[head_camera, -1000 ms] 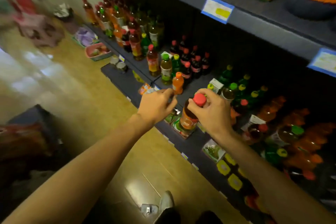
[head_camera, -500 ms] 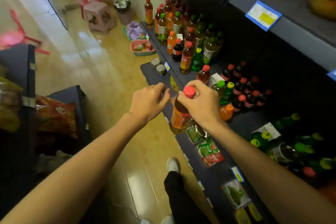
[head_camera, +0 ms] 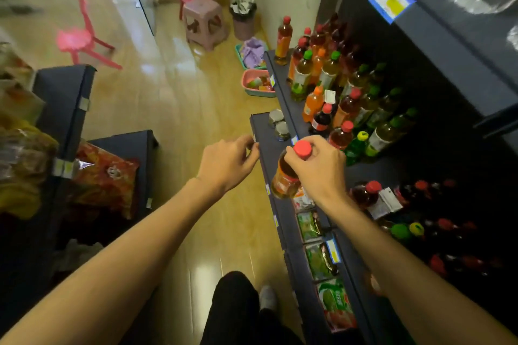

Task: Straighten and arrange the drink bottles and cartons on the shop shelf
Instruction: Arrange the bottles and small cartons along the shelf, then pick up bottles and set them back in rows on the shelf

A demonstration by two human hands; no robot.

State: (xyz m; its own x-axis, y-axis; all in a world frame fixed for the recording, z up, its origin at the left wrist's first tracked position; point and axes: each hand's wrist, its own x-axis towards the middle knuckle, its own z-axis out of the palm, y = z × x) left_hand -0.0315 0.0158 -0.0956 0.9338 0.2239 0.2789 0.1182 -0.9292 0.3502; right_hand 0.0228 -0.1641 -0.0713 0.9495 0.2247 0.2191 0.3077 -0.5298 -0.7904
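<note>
The right hand (head_camera: 318,168) is gripping the red-capped bottle (head_camera: 287,176) by its neck, holding it tilted over the shelf edge (head_camera: 280,213) at centre frame. The left hand (head_camera: 228,162), at 9 o'clock, is hanging loosely curled, holding nothing. Risk: the bottle slipping floorward, or toppling packed bottles (head_camera: 340,136) at 1 o'clock.

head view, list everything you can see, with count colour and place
held bottle: one, amber drink, red cap, above the shelf's front edge
shelf bottles: many, red, green, orange and yellow caps, on the dark shelf
jars: two, silver lids, lower ledge's far end
packets: several, green, along the lower ledge
stool: one, pink, far floor
bin: one, by the wall
basket: one, pink, on the floor
left hand: loosely curled, holds nothing
right hand: grips the held bottle's neck
</note>
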